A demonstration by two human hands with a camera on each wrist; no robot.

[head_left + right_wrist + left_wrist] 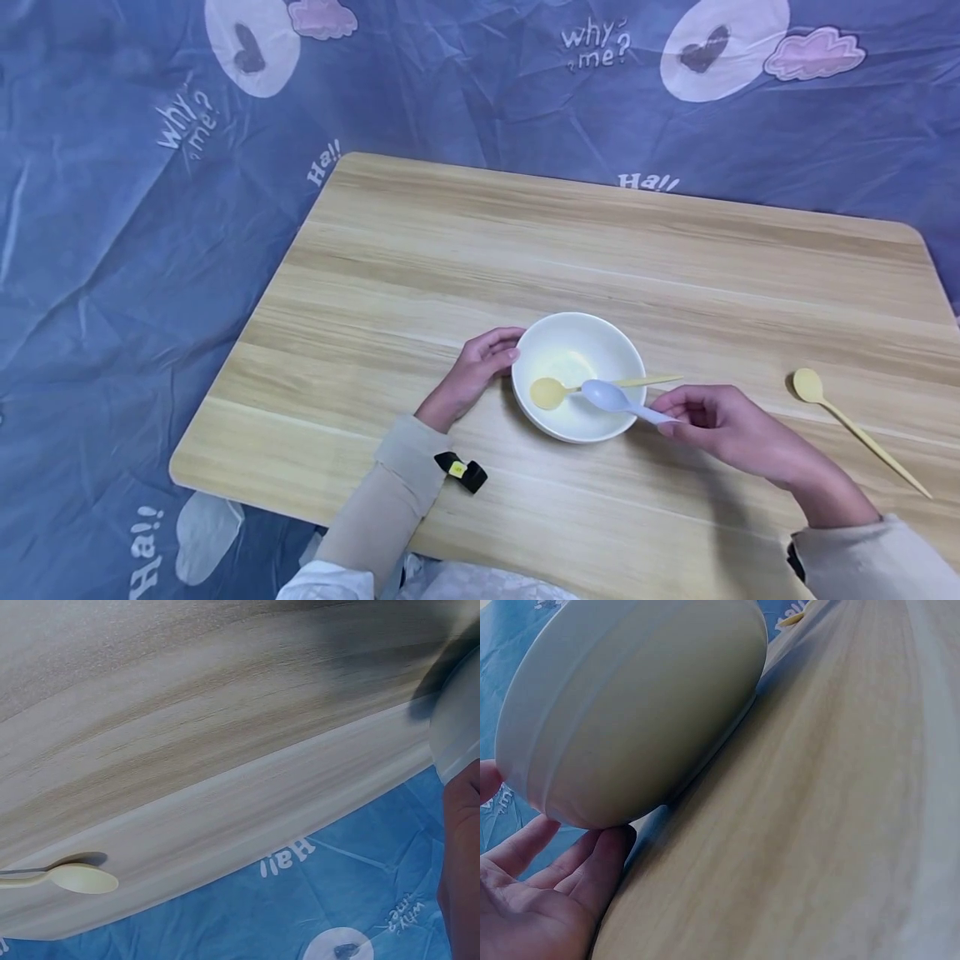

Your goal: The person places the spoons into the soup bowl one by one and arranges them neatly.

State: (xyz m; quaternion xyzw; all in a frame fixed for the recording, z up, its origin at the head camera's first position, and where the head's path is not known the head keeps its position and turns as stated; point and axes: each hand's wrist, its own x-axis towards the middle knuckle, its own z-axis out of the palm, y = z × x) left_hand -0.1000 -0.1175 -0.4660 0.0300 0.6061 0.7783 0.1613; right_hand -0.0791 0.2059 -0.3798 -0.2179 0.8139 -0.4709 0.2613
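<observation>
Right hand (pixel 731 429) pinching white spoon (pixel 617 399) over bowl (pixel 577 333), at the hand's 9 o'clock; left hand (pixel 474 373), fingers relaxed, touching bowl's 9 o'clock side on worktop (pixel 525 242).

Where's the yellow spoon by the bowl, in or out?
In. The yellow spoon has its head lying inside the white bowl, its handle resting across the right rim. The right hand holds a white spoon over it.

Smooth matt white bowl (pixel 577 350) and glossy plastic spoon (pixel 611 398) on light wood-grain table (pixel 600 250) over creased blue cloth (pixel 112 250).
</observation>
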